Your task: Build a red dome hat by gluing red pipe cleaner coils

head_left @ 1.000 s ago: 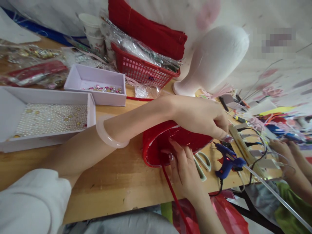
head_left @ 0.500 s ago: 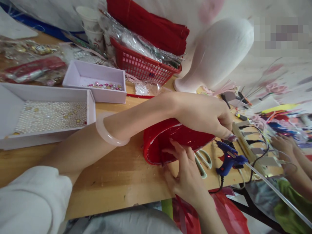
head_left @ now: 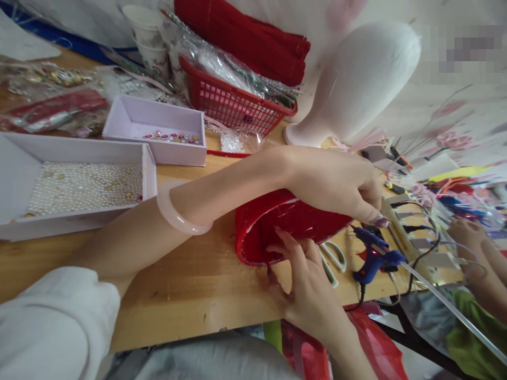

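A hollow, glossy red piece (head_left: 253,229) with a pale beaded edge lies on its side on the wooden table. Reaching over it from the left, my left hand (head_left: 336,184) has its fingers curled down near the far end; what they close on is hidden. My right hand (head_left: 307,279) is at the open near end, fingers inside the rim and thumb by the lower edge, gripping it. Just right of the piece, partly covered, are pale-handled scissors (head_left: 335,258). A blue glue gun (head_left: 372,256) with a lit red light and a long clear stick lies further right.
Left stand a white box of pearl beads (head_left: 85,184) and a smaller box of gems (head_left: 158,134). Behind are a red basket (head_left: 237,103) and a white mannequin head (head_left: 368,84). A power strip (head_left: 400,232) with cables lies right, near another person's hands (head_left: 469,237).
The view has shifted slightly. My right thumb has moved a little lower, away from the rim. My left hand keeps nearly the same pose over the red piece.
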`<state>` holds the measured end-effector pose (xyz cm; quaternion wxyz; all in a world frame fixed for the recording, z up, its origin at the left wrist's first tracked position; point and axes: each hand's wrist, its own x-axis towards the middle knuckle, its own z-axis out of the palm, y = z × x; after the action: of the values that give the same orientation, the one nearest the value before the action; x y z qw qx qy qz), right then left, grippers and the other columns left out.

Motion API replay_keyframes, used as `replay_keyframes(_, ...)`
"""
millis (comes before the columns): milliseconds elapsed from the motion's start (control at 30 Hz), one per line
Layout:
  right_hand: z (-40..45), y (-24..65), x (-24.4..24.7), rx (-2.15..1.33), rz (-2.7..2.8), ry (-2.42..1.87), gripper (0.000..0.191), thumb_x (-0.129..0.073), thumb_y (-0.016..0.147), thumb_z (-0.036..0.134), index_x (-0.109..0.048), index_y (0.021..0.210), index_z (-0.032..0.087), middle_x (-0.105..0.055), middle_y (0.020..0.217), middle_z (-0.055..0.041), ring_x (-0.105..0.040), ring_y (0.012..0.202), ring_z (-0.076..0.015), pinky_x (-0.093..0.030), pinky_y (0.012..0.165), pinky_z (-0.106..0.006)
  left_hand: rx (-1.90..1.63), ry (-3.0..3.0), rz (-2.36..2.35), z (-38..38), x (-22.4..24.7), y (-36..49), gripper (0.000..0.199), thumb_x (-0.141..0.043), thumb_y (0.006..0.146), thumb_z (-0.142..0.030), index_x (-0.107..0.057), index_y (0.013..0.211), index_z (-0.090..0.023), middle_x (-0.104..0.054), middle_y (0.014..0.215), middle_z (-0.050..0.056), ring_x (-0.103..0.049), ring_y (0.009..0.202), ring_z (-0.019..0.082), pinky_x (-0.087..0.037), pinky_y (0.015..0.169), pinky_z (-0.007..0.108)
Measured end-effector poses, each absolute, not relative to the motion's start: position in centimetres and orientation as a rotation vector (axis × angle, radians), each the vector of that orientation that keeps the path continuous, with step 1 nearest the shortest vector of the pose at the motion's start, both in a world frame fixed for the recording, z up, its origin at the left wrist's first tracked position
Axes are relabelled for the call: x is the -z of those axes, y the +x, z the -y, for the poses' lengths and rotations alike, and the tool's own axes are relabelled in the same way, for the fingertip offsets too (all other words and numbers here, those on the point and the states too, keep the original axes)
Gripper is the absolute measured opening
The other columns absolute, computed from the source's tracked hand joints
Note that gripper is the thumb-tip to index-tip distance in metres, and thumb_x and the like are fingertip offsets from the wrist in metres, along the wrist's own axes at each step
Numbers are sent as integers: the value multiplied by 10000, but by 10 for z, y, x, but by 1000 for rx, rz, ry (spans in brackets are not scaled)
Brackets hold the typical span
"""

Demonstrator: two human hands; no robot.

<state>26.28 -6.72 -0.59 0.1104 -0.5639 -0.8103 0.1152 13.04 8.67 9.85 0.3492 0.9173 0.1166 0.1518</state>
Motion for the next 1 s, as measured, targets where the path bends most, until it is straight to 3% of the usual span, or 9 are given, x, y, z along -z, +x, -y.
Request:
replay_keyframes(133,71,264,7,-324,2383,-1643,754,-545,844,147,-217,1520,202,-686,1133,-107,-482,1096,-333,-425,970,-580,-401,2407,-306,-88,-99,131,215,-597,914,-225,-792,829,-197,-702,730,-117,-657,696,53,-417,551,142)
replay_keyframes(300,78,272,6,-290,2250,-1599,781,-598,828,155,-238,1519,212,-648,1197,-108,-459,1150,-318,-440,978,-532,-382,2435,-298,-90,-97,131,241,-557,956,-258,-783,995,-184,-743,948,-81,-676,890,114,-474,709,199)
replay_keyframes(433,83,275,8,-450,1951,-1563,667,-567,913,173,-274,1502,280,-596,1259,-90,-512,1183,-262,-419,1046,-496,-398,2477,-234,-93,-98,129,237,-543,973,-209,-777,974,-171,-744,962,-61,-675,910,115,-479,771,200)
replay_keyframes(600,82,268,17,-830,1451,-1405,466,-501,995,249,-376,1436,334,-584,1314,-71,-560,1215,-207,-449,1060,-413,-823,2651,-344,-89,-112,113,187,-605,940,-219,-725,1079,-185,-727,1159,-35,-650,1091,134,-461,928,217)
replay_keyframes(700,75,270,20,-930,1282,-1254,411,-535,983,268,-455,1381,334,-627,1288,-54,-581,1213,-185,-455,1064,-371,-975,2687,-414,-76,-120,98,161,-584,950,-237,-721,1034,-225,-734,1118,-55,-670,1061,143,-467,919,235)
replay_keyframes(800,68,275,22,-1014,1178,-1088,407,-576,944,283,-506,1344,307,-675,1251,-62,-600,1221,-206,-453,1079,-400,-869,2681,-487,-58,-115,87,170,-589,952,-235,-721,1051,-197,-747,1068,-15,-683,985,159,-482,873,268)
replay_keyframes(1000,67,280,9,-1045,1223,-932,423,-481,948,320,-471,1368,262,-684,1258,-97,-602,1246,-257,-428,1103,-509,-456,2833,-649,-37,-76,95,266,-552,977,-383,-713,1063,-189,-719,1145,72,-571,1148,273,-351,992,440)
